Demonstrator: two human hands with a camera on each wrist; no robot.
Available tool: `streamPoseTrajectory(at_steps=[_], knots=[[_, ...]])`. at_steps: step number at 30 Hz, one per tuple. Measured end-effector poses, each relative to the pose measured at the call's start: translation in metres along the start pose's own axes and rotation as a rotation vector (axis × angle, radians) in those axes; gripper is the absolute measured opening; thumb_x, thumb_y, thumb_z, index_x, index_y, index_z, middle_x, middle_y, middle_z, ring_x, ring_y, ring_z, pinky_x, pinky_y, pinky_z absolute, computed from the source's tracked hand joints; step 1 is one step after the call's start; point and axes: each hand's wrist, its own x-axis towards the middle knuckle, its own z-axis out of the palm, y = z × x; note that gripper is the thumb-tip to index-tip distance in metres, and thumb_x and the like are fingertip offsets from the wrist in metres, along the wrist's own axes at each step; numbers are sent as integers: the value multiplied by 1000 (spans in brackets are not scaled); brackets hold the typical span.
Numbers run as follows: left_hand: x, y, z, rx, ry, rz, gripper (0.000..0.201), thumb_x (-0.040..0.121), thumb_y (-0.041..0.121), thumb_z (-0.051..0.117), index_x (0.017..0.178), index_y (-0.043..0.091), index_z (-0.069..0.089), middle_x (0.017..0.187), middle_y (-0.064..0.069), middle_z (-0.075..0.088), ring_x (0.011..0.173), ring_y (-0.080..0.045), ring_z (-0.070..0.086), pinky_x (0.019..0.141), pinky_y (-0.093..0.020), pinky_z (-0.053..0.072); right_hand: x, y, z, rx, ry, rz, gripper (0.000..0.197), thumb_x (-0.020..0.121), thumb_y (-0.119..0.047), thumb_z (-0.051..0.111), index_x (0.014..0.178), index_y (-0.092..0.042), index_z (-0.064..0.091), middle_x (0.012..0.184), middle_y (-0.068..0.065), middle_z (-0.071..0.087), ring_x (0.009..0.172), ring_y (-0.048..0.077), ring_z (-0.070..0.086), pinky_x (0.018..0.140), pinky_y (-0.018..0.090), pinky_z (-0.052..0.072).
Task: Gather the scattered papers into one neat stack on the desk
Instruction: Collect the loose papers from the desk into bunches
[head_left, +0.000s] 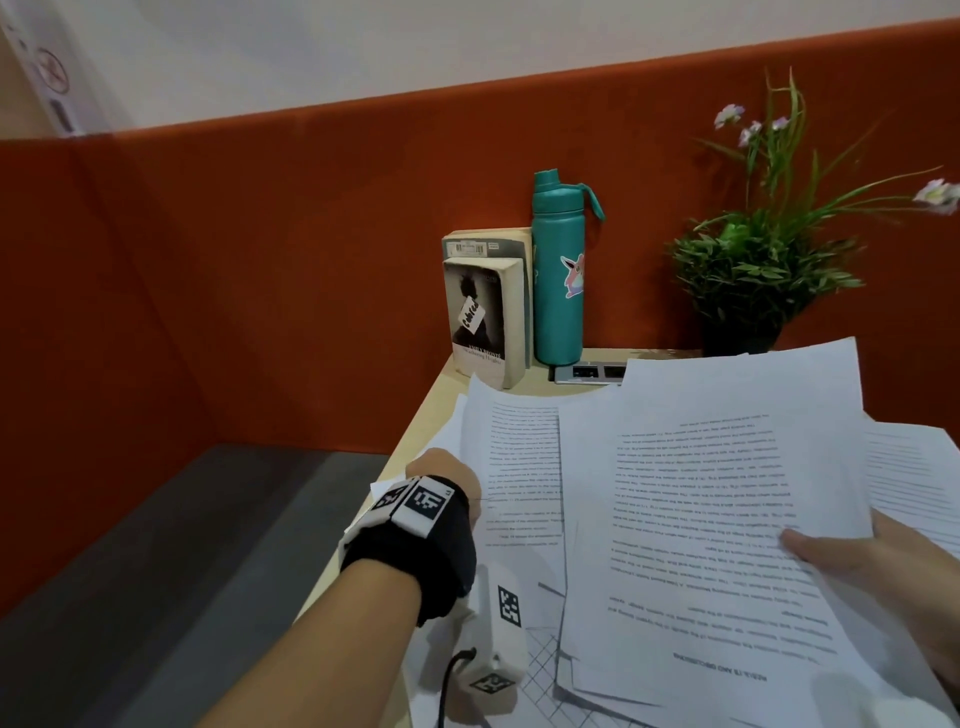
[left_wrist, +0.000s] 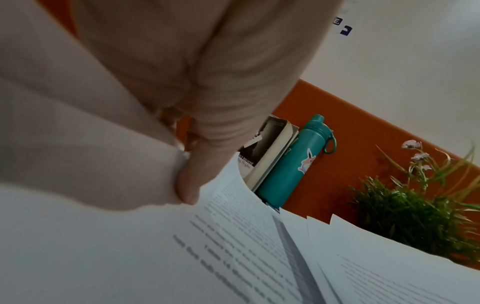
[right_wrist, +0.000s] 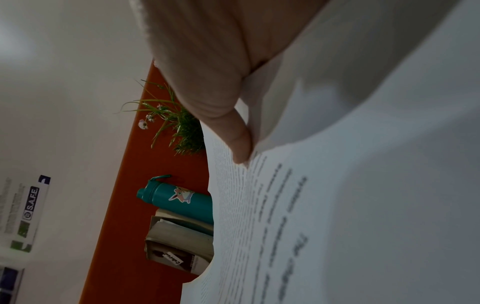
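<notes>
Several printed white papers (head_left: 691, 519) lie fanned over the light wooden desk (head_left: 436, 400), uneven at their edges. My right hand (head_left: 852, 566) pinches the right edge of the top sheets (right_wrist: 324, 205), thumb on top, and lifts them a little. My left hand (head_left: 441, 478) grips the left edge of the lower sheets (head_left: 519, 467); in the left wrist view its thumb (left_wrist: 189, 185) presses down on a sheet (left_wrist: 130, 246). One more printed sheet (head_left: 914, 473) lies at the far right, partly under the lifted ones.
A teal water bottle (head_left: 558, 270) and two upright books (head_left: 485, 312) stand at the back of the desk against the orange partition (head_left: 260, 260). A potted plant (head_left: 758, 280) stands at the back right. A power socket strip (head_left: 589, 372) lies behind the papers.
</notes>
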Motion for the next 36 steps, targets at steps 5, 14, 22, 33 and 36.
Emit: streamPoseTrajectory(at_steps=[5, 14, 22, 33, 36], knots=[[11, -10, 9, -246, 101, 56, 56, 81, -1, 65, 126, 2, 33, 120, -18, 59, 111, -35, 59, 81, -36, 49, 5, 5, -5, -11, -29, 9, 85, 34, -28, 89, 115, -18, 66, 102, 10, 79, 91, 41, 74, 93, 59, 49], [-1, -29, -9, -622, -129, 159, 31, 92, 0, 55, 123, -6, 56, 93, -9, 61, 66, -16, 57, 41, -13, 45, 11, 12, -9, -10, -47, 8, 43, 80, -11, 69, 121, -22, 64, 114, 7, 76, 102, 37, 71, 98, 58, 45], [-4, -49, -39, -888, 34, 242, 30, 91, 2, 59, 121, -2, 62, 109, -13, 72, 91, -24, 72, 76, -31, 57, 4, 13, -11, 126, -73, 4, 44, 86, -5, 62, 126, -21, 62, 122, 9, 72, 112, 40, 65, 105, 60, 38], [-19, -39, -90, -1174, 102, 393, 37, 75, 16, 76, 109, 3, 70, 111, -14, 73, 100, -28, 68, 96, -48, 51, -8, -19, 9, 143, -73, -250, 37, 97, -7, 50, 125, -29, 59, 111, -14, 74, 103, 6, 70, 92, 34, 47], [-31, -14, -38, -1193, -17, 362, 37, 82, -1, 69, 118, -5, 65, 115, -19, 69, 93, -25, 70, 89, -38, 56, -10, -31, 26, 129, -59, -325, 37, 99, -7, 46, 116, -35, 63, 111, -18, 74, 99, -1, 70, 92, 31, 53]])
